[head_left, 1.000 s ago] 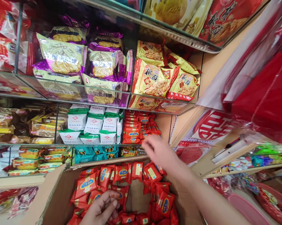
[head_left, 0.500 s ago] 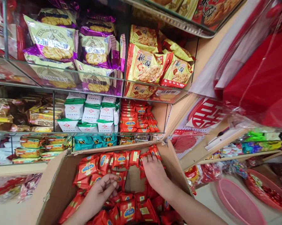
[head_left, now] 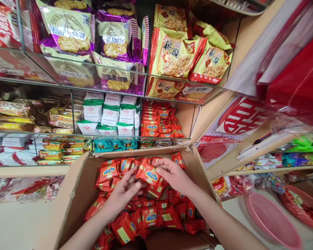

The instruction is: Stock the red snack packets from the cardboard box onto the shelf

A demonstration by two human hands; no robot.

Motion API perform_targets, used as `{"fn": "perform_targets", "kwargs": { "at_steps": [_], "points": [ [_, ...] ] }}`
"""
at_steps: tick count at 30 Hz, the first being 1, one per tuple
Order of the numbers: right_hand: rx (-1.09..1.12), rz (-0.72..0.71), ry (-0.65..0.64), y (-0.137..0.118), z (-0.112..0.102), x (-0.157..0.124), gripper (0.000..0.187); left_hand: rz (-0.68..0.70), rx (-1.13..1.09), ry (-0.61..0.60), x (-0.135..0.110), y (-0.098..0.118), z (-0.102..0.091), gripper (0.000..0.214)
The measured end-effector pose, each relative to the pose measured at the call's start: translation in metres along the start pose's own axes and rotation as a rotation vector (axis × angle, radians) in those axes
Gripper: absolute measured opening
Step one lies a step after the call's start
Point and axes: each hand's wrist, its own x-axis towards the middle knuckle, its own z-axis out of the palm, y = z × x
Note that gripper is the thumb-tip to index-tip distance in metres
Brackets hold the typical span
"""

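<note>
A cardboard box (head_left: 72, 189) in front of me holds many small red wrapped snack packets (head_left: 149, 216) with blue and gold labels. Over its far half, my right hand (head_left: 176, 175) pinches the right end of one red packet (head_left: 148, 174), its label facing up. My left hand (head_left: 125, 191) is at that packet's left end, thumb and fingers apart and slightly curled. Its fingertips are close to the wrapper; whether they touch it I cannot tell. More packets lie under both hands.
Behind the box rise glass-fronted shelves (head_left: 107, 139) with purple biscuit packs (head_left: 70, 33), yellow packs (head_left: 172, 55), white-and-green packs (head_left: 109, 114) and stacked red packets (head_left: 156, 121). Red plastic-wrapped goods (head_left: 297, 76) hang at right, above a pink basin (head_left: 273, 220).
My right hand has come back from the box's far right corner towards the middle with a red packet. My left hand has moved slightly up and right. The view has shifted too.
</note>
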Motion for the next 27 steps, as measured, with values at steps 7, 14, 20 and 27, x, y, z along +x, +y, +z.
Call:
{"fn": "perform_targets", "kwargs": {
  "at_steps": [7,14,20,27],
  "points": [
    [0.114,0.03,-0.011,0.016,0.025,-0.003,0.021,-0.017,-0.068,0.051,0.0,-0.004,0.0,0.018],
    [-0.125,-0.038,0.046,0.018,0.032,-0.01,0.025,-0.003,0.047,0.05,0.008,-0.018,-0.017,0.035],
    [-0.444,-0.204,0.333,-0.036,-0.019,-0.004,0.026,0.042,0.169,0.046,0.013,-0.023,-0.026,0.04],
    [-1.224,-0.047,0.721,-0.078,-0.082,0.082,0.022,0.006,0.193,0.014,0.015,-0.031,-0.023,0.039]
  ]
}}
